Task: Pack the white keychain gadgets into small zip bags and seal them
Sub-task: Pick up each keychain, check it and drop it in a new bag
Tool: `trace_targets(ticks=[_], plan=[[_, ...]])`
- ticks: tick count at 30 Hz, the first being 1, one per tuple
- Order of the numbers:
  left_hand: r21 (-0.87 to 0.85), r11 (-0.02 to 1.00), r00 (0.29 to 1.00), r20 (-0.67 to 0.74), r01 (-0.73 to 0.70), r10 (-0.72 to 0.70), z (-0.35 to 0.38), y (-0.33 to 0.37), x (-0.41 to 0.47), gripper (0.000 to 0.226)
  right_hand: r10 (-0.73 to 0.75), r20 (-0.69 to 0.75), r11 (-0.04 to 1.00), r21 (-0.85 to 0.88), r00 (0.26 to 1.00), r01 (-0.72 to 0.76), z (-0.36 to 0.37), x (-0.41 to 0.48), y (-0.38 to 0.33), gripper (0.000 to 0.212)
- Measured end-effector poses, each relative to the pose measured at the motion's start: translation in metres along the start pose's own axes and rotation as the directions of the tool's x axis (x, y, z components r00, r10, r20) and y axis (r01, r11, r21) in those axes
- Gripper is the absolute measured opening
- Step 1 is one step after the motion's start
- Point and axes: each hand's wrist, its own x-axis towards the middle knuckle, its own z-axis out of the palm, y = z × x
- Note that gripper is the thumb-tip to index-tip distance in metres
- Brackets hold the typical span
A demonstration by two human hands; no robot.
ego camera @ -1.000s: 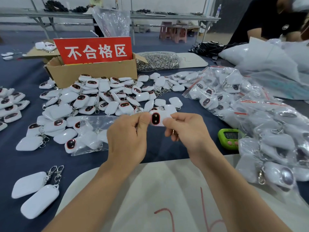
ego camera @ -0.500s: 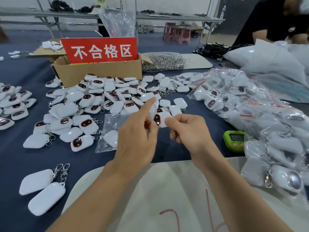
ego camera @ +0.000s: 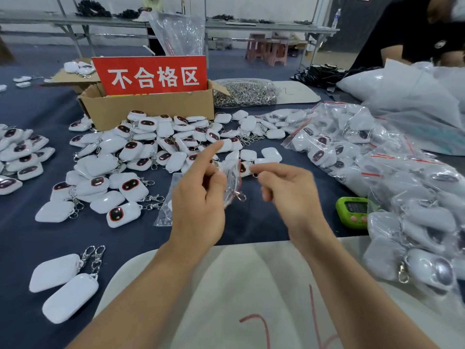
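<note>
A small clear zip bag (ego camera: pixel 233 181) with a white keychain gadget (ego camera: pixel 243 168) in it hangs edge-on between my hands, its metal clasp dangling at the bottom. My left hand (ego camera: pixel 201 197) grips the bag's left side with thumb and curled fingers, while its index finger points straight up. My right hand (ego camera: pixel 289 190) pinches the bag's right edge with thumb and forefinger. Loose white gadgets (ego camera: pixel 141 157) lie heaped on the blue table behind. A stack of unused zip bags (ego camera: pixel 164 212) lies partly hidden behind my left hand.
Packed bags (ego camera: pixel 377 172) pile up on the right beside a green timer (ego camera: pixel 352 210). A cardboard box (ego camera: pixel 151 109) with a red sign and a bag of metal clasps (ego camera: pixel 244 93) stand at the back. Two gadgets (ego camera: pixel 63 285) lie near left. A person's arm (ego camera: pixel 415 34) shows at top right.
The bagged gadget has turned from face-on to edge-on between my hands. My left index finger has lifted off it and now points up. The hands have drawn slightly apart.
</note>
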Motion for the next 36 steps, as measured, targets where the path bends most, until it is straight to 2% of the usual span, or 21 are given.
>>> trace_targets(ticks=[2, 3, 6, 8, 9, 13, 15, 16, 18, 20, 22, 24, 26, 28, 29, 31, 33, 36], plan=[[-0.009, 1.000, 0.997, -0.073, 0.020, -0.020, -0.002, -0.002, 0.003, 0.044, -0.038, -0.131, 0.981, -0.195, 0.991, 0.012, -0.008, 0.009, 0.007, 0.037], [-0.023, 0.999, 0.993, -0.113, 0.022, -0.024, -0.003, -0.002, 0.004, 0.044, -0.076, -0.121, 0.946, -0.324, 0.990, 0.033, -0.010, 0.013, 0.012, 0.045], [-0.109, 0.994, 0.974, -0.222, 0.015, -0.039, -0.010, 0.000, 0.014, 0.042, -0.117, 0.112, 0.748, -0.644, 0.987, 0.162, -0.007, 0.020, 0.020, 0.067], [-0.133, 0.991, 0.948, -0.315, -0.003, -0.040, -0.019, 0.004, 0.026, 0.041, -0.077, 0.238, 0.586, -0.775, 0.968, 0.237, -0.002, 0.021, 0.023, 0.064], [-0.128, 0.992, 0.932, -0.361, -0.023, -0.024, -0.025, 0.007, 0.034, 0.041, -0.062, 0.263, 0.546, -0.798, 0.963, 0.253, -0.001, 0.021, 0.023, 0.061], [-0.028, 0.992, 0.896, -0.432, -0.126, 0.102, -0.049, 0.018, 0.053, 0.042, -0.159, 0.178, 0.626, -0.743, 0.971, 0.238, -0.004, 0.019, 0.023, 0.043], [0.088, 0.985, 0.909, -0.381, -0.146, 0.169, -0.049, 0.021, 0.050, 0.040, -0.193, 0.100, 0.617, -0.761, 0.976, 0.199, -0.005, 0.019, 0.023, 0.027], [0.166, 0.975, 0.924, -0.328, -0.150, 0.198, -0.044, 0.022, 0.045, 0.038, -0.182, 0.083, 0.617, -0.766, 0.980, 0.180, -0.004, 0.019, 0.023, 0.027], [0.289, 0.944, 0.968, -0.139, -0.161, 0.208, -0.029, 0.021, 0.032, 0.037, -0.111, 0.162, 0.616, -0.763, 0.980, 0.196, -0.003, 0.017, 0.023, 0.048], [0.328, 0.935, 0.988, 0.119, -0.134, 0.100, -0.013, 0.016, 0.016, 0.042, -0.069, 0.259, 0.566, -0.785, 0.963, 0.252, -0.001, 0.017, 0.022, 0.057], [0.405, 0.908, 0.944, 0.327, -0.104, -0.037, 0.000, 0.009, 0.004, 0.053, -0.098, 0.253, 0.565, -0.782, 0.963, 0.263, -0.002, 0.016, 0.022, 0.049], [0.500, 0.845, 0.887, 0.455, -0.188, -0.072, 0.006, 0.003, -0.004, 0.057, -0.137, 0.163, 0.603, -0.769, 0.977, 0.213, -0.005, 0.015, 0.021, 0.032], [0.492, 0.845, 0.866, 0.495, -0.208, -0.075, 0.007, 0.000, -0.005, 0.052, -0.153, 0.098, 0.594, -0.786, 0.983, 0.171, -0.006, 0.015, 0.020, 0.023], [0.416, 0.897, 0.868, 0.491, -0.151, -0.082, 0.006, -0.002, -0.005, 0.047, -0.158, 0.068, 0.597, -0.788, 0.985, 0.150, -0.007, 0.015, 0.020, 0.025], [0.379, 0.917, 0.872, 0.483, -0.126, -0.080, 0.007, -0.002, -0.005, 0.045, -0.145, 0.080, 0.580, -0.801, 0.986, 0.150, -0.007, 0.014, 0.021, 0.034], [0.327, 0.939, 0.889, 0.454, -0.104, -0.060, 0.007, -0.001, -0.006, 0.042, -0.093, 0.145, 0.474, -0.864, 0.985, 0.172, -0.006, 0.013, 0.021, 0.050], [0.294, 0.951, 0.922, 0.387, -0.098, -0.024, 0.008, 0.002, -0.007, 0.039, -0.091, 0.178, 0.401, -0.894, 0.980, 0.200, -0.006, 0.011, 0.021, 0.039], [0.289, 0.955, 0.968, 0.250, -0.068, -0.006, 0.009, 0.004, -0.006, 0.029, -0.106, 0.168, 0.399, -0.895, 0.980, 0.197, -0.006, 0.009, 0.016, 0.028]])
